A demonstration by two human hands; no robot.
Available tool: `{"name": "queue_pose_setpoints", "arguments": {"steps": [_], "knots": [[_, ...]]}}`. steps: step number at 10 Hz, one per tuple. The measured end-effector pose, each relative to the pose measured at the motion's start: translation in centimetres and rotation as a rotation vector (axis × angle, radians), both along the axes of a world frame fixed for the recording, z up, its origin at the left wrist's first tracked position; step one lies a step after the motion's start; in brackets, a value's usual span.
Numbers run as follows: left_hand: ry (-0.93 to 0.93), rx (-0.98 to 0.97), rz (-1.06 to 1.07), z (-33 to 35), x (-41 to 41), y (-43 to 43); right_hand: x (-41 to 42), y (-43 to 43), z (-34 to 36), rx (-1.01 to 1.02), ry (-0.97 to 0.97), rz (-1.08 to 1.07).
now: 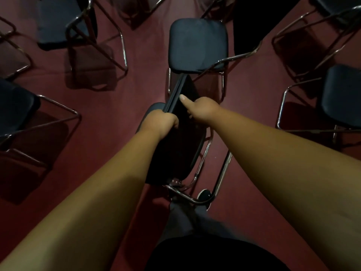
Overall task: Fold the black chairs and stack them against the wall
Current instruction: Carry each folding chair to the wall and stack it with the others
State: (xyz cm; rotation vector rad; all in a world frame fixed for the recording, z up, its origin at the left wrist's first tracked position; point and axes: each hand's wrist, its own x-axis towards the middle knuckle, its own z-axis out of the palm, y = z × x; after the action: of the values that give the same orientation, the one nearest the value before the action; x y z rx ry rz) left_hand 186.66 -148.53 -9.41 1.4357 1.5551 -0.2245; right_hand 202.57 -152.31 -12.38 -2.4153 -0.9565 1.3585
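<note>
Viewing through the head camera, I log one black chair in hand and five more standing open around it.

- Held chair [175, 153]: seat and back lie close together, nearly flat. It is tilted, its upper end towards the open chair ahead and its chrome frame [222, 169] low, near the person's shoe [204, 193]. It stands over the dark red carpet [117, 90] in the middle of the group.
- Left hand [164, 120]: fingers wrapped round the left edge of the black panels, clamped on them.
- Right hand [201, 108]: gripping the panels from the right, thumb [182, 97] laid straight along the top face; the other fingers are hidden below.
- Open chairs, counted by seat – one straight ahead [197, 44], just beyond the held chair's upper end; one at upper left [58, 22]; one at the left edge [15, 106]; one at the right edge [341, 94]; one cut off in the upper right corner [336, 4]. All have black seats on chrome tube legs.
- More chrome tubing [136, 12] shows along the top edge; I cannot tell how many chairs it belongs to.
- Markings: the picture is too dim for me to read any label on seat or frame.
- One grey trouser leg [181, 216] shows below the frame.
</note>
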Motion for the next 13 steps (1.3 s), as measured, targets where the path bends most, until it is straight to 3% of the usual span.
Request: {"name": "queue_pose_setpoints", "arguments": {"steps": [2, 4, 7, 8, 9, 11, 13], "knots": [[0.000, 0.067, 0.015, 0.8, 1.1, -1.7, 4.8, -7.3, -3.0, -0.054, -0.102, -0.178], [-0.014, 0.112, 0.019, 0.6, 3.2, -4.4, 7.2, -14.4, -4.7, -0.239, -0.102, -0.169], [-0.012, 0.194, -0.052, -1.0, 4.5, -5.7, 2.8, -17.5, -9.1, -0.240, 0.053, -0.244], [-0.001, 0.210, -0.077, -1.5, 3.9, -4.7, 1.4, -17.7, -10.1, -0.240, 0.073, -0.353], [0.006, 0.187, -0.076, -2.3, 2.9, -3.7, -0.2, -18.0, -13.5, -0.221, 0.064, -0.613], [-0.046, 0.228, -0.249, -3.7, 1.5, -2.6, -1.8, -17.8, -14.7, -0.165, 0.108, -0.822], [-0.086, 0.177, -0.152, -3.4, 0.4, -2.2, -2.7, -17.3, -14.2, -0.082, 0.193, -1.039]]}}
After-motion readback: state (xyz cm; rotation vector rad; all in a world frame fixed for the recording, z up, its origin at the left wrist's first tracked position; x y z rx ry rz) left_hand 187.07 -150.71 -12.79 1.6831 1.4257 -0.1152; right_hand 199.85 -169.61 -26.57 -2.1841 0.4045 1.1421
